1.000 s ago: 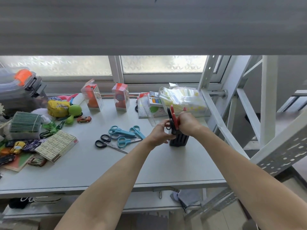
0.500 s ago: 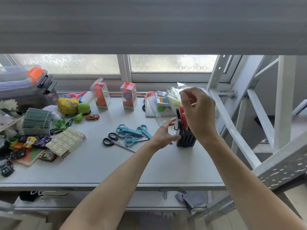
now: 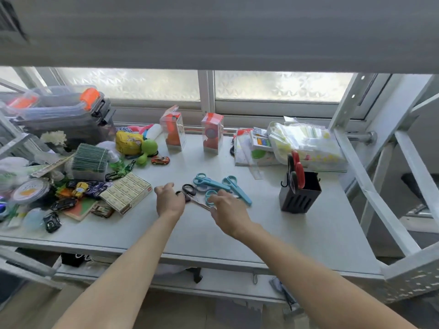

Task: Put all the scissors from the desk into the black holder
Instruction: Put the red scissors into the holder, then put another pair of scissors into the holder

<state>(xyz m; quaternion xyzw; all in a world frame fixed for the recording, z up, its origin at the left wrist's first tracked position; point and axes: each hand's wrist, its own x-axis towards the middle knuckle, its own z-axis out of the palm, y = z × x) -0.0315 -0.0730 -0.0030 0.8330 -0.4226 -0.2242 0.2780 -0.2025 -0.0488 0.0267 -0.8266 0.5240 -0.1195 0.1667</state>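
Observation:
The black holder (image 3: 299, 198) stands on the right of the desk with red-handled scissors (image 3: 298, 169) and a black-handled pair upright in it. In the middle of the desk lie black-handled scissors (image 3: 189, 189) and blue scissors (image 3: 209, 182), with another blue pair (image 3: 237, 189) beside them. My left hand (image 3: 169, 199) hovers at the black handles, fingers apart, holding nothing. My right hand (image 3: 227, 210) is spread over the near blue pair, partly hiding it, and grips nothing.
Toy cars, a box of small cartons (image 3: 127, 193), a green card stack (image 3: 89, 160) and a plastic case (image 3: 64, 115) crowd the left. Two clear boxes (image 3: 212, 134) and plastic bags (image 3: 306, 143) stand at the back. A white metal frame (image 3: 370, 176) rises on the right.
Both hands left the holder, where the red scissors now stand, and moved left to the scissors lying mid-desk. The camera view shifted left.

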